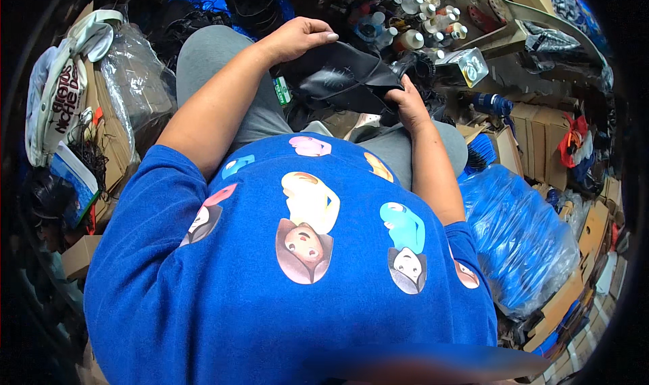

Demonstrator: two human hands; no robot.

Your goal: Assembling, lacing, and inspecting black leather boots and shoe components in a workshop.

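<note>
A black, shiny, flexible piece, leather-like or rubbery [348,81], is stretched between my two hands above my lap. I cannot tell exactly what kind of article it is. My left hand [296,40] is closed at its upper left edge, thumb and fingers drawn together. At the lower right end, my right hand [410,105] grips it with the thumb on top; the other fingers are hidden beneath. Folds run across the piece near the right hand. Below the left hand, a small green and white packet [282,91] shows beside my left leg.
Several capped plastic bottles [412,37] stand ahead to the right, near a white box [466,67]. Right of me lie a blue plastic-wrapped bundle [517,233] and cardboard pieces [541,138]. On the left are a clear plastic bag [138,74] and a white printed cloth bag [64,91].
</note>
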